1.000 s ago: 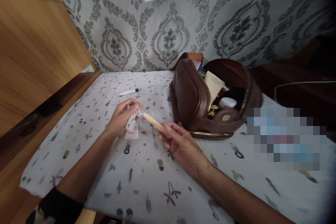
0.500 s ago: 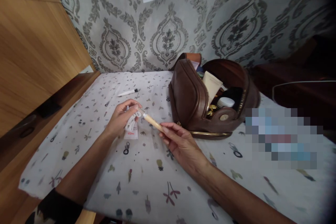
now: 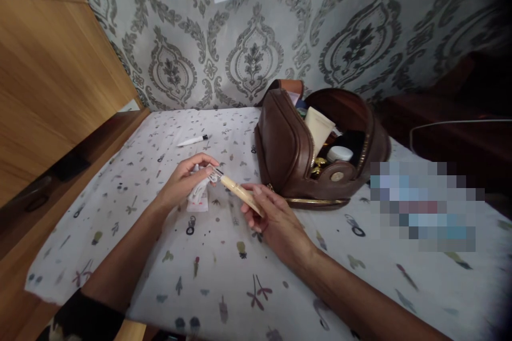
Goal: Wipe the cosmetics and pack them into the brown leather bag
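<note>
My right hand (image 3: 276, 218) grips a slim pale-yellow tube (image 3: 240, 193), tilted with its tip up and to the left. Around the tube's clear tip and a crumpled white cloth or tissue (image 3: 198, 187) the fingers of my left hand (image 3: 182, 178) are closed. Beneath that hand, a small white-and-pink packet or tube (image 3: 198, 204) lies on the patterned cloth (image 3: 212, 256). A white pen-like item with a black end (image 3: 192, 141) rests farther back on the cloth.
An open brown leather bag (image 3: 286, 144) stands right of centre, holding a cream tube (image 3: 319, 127) and a white-lidded jar (image 3: 340, 154). Right of it is a blurred-out item (image 3: 428, 205). A wooden panel (image 3: 60, 69) stands left; patterned wall behind.
More of the yellow tube shows in my right hand, whose fingers have shifted along it. The view has moved slightly.
</note>
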`<state>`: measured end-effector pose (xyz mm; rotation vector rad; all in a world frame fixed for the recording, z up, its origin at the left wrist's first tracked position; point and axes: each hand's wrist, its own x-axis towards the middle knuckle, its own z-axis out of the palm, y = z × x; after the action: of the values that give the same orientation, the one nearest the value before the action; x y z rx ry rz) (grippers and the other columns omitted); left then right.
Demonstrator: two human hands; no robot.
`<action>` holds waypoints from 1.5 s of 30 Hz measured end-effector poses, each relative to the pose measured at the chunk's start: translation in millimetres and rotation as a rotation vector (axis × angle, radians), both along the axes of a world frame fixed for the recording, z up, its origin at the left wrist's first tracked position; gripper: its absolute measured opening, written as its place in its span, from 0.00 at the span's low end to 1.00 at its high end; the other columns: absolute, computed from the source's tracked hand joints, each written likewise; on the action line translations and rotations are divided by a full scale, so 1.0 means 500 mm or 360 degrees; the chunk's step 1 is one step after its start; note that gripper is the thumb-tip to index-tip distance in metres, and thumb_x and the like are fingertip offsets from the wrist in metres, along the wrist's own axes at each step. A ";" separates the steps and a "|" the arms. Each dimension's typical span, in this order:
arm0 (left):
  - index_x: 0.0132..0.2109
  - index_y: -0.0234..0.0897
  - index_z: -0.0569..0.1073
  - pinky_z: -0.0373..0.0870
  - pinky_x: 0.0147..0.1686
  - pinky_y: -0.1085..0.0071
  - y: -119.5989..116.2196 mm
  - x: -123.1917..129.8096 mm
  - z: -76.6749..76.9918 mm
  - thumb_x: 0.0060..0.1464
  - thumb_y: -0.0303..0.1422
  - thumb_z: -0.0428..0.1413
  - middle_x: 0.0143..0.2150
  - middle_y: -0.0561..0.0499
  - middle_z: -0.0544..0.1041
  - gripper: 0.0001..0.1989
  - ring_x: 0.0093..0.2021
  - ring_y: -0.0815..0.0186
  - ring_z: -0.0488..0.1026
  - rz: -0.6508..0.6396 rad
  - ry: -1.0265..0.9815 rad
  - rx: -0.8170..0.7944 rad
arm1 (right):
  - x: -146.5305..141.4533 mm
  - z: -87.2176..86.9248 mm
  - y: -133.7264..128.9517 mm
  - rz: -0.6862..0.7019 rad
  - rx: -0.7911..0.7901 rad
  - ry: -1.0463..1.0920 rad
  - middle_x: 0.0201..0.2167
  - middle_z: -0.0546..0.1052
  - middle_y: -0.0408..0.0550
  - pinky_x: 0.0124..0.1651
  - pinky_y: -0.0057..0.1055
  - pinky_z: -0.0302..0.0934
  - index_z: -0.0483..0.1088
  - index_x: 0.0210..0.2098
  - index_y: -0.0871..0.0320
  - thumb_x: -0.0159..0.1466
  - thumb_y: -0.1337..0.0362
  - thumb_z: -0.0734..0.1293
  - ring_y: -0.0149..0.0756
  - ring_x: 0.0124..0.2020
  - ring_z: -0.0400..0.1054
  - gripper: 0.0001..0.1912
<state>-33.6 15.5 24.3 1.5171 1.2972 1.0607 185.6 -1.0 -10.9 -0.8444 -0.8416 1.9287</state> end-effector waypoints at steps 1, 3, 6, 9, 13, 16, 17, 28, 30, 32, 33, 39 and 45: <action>0.47 0.38 0.76 0.64 0.28 0.77 0.001 -0.002 -0.002 0.60 0.44 0.58 0.32 0.52 0.77 0.14 0.30 0.69 0.72 0.0003 0.0007 -0.0006 | 0.000 0.001 0.000 0.0005 -0.0016 -0.0017 0.22 0.74 0.38 0.21 0.24 0.48 0.70 0.44 0.56 0.46 0.45 0.79 0.26 0.19 0.60 0.33; 0.47 0.39 0.76 0.63 0.27 0.76 0.002 -0.005 -0.007 0.61 0.43 0.58 0.31 0.52 0.77 0.14 0.29 0.69 0.71 0.0017 0.0012 -0.0016 | -0.001 0.002 -0.001 0.0033 -0.0030 -0.0051 0.19 0.71 0.33 0.21 0.23 0.46 0.67 0.46 0.54 0.42 0.51 0.82 0.25 0.18 0.59 0.37; 0.47 0.39 0.76 0.63 0.27 0.75 0.002 -0.007 -0.008 0.60 0.43 0.58 0.31 0.52 0.77 0.14 0.28 0.69 0.69 0.0009 0.0021 -0.0010 | 0.000 -0.002 -0.002 0.0104 0.0006 -0.0064 0.17 0.67 0.31 0.20 0.22 0.45 0.65 0.40 0.54 0.43 0.54 0.82 0.24 0.18 0.57 0.32; 0.45 0.38 0.77 0.66 0.32 0.74 0.000 -0.007 -0.001 0.60 0.41 0.58 0.37 0.50 0.78 0.12 0.34 0.67 0.72 -0.0072 0.0061 0.0062 | 0.002 -0.006 -0.002 0.0118 0.0023 -0.0027 0.19 0.70 0.34 0.20 0.23 0.44 0.64 0.34 0.55 0.47 0.52 0.80 0.23 0.18 0.57 0.27; 0.51 0.39 0.75 0.70 0.41 0.72 -0.002 -0.002 0.004 0.60 0.42 0.59 0.49 0.46 0.78 0.16 0.44 0.63 0.76 -0.0146 0.0014 0.0130 | 0.003 -0.006 0.000 0.0095 0.0050 0.0004 0.22 0.71 0.36 0.20 0.23 0.44 0.65 0.33 0.56 0.49 0.51 0.79 0.22 0.18 0.57 0.25; 0.53 0.40 0.72 0.72 0.34 0.72 0.000 0.003 -0.001 0.60 0.48 0.57 0.42 0.49 0.78 0.21 0.33 0.67 0.76 -0.0034 -0.0081 0.0070 | 0.001 -0.008 0.000 0.0072 0.0104 -0.0004 0.21 0.71 0.36 0.20 0.23 0.43 0.65 0.33 0.55 0.50 0.51 0.79 0.23 0.18 0.57 0.24; 0.49 0.38 0.73 0.70 0.28 0.73 0.001 0.004 -0.003 0.60 0.51 0.56 0.36 0.51 0.77 0.21 0.27 0.69 0.73 0.0022 -0.0071 0.0052 | 0.000 -0.009 -0.001 0.0068 0.0125 -0.0015 0.21 0.71 0.36 0.20 0.23 0.43 0.64 0.33 0.55 0.50 0.50 0.79 0.23 0.18 0.57 0.24; 0.50 0.41 0.76 0.67 0.25 0.76 0.001 -0.010 0.008 0.56 0.45 0.61 0.36 0.53 0.70 0.18 0.27 0.72 0.70 -0.0025 0.0007 -0.0077 | 0.002 -0.009 -0.002 0.0084 0.0205 -0.0082 0.19 0.69 0.34 0.20 0.23 0.45 0.64 0.33 0.54 0.52 0.49 0.77 0.24 0.18 0.56 0.23; 0.51 0.41 0.75 0.66 0.23 0.77 0.002 -0.010 0.006 0.57 0.46 0.60 0.37 0.53 0.71 0.19 0.26 0.72 0.70 -0.0021 0.0016 -0.0102 | 0.002 -0.009 -0.002 0.0075 0.0215 -0.0086 0.18 0.69 0.34 0.20 0.23 0.45 0.64 0.33 0.54 0.51 0.49 0.77 0.24 0.18 0.56 0.24; 0.44 0.39 0.75 0.65 0.22 0.77 0.003 -0.008 0.003 0.57 0.49 0.59 0.33 0.54 0.70 0.18 0.23 0.73 0.67 -0.0011 0.0019 -0.0152 | 0.001 -0.007 -0.002 0.0076 0.0223 -0.0099 0.19 0.69 0.34 0.20 0.24 0.45 0.64 0.33 0.54 0.51 0.49 0.78 0.24 0.18 0.56 0.24; 0.40 0.38 0.74 0.65 0.22 0.76 0.004 -0.007 0.002 0.57 0.49 0.59 0.31 0.55 0.69 0.18 0.22 0.74 0.66 -0.0011 0.0021 -0.0171 | 0.001 -0.006 -0.003 0.0079 0.0224 -0.0107 0.19 0.69 0.34 0.20 0.24 0.46 0.64 0.33 0.54 0.51 0.49 0.78 0.24 0.18 0.56 0.24; 0.46 0.40 0.76 0.67 0.25 0.78 0.001 -0.009 0.006 0.56 0.44 0.61 0.35 0.55 0.69 0.16 0.27 0.73 0.70 -0.0070 0.0008 -0.0098 | 0.003 -0.005 -0.002 0.0080 0.0187 -0.0070 0.20 0.70 0.35 0.21 0.24 0.45 0.64 0.34 0.54 0.51 0.49 0.78 0.24 0.18 0.57 0.24; 0.39 0.37 0.74 0.66 0.22 0.77 0.003 -0.006 0.002 0.56 0.45 0.61 0.32 0.55 0.69 0.15 0.23 0.74 0.68 -0.0041 -0.0073 -0.0157 | 0.003 -0.003 -0.005 0.0082 0.0196 -0.0047 0.20 0.70 0.36 0.21 0.24 0.46 0.65 0.32 0.55 0.52 0.50 0.78 0.24 0.18 0.57 0.23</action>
<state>-36.7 17.1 25.4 1.4241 1.2762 0.9950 187.0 -3.3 -12.4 -0.7856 -0.9982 1.8918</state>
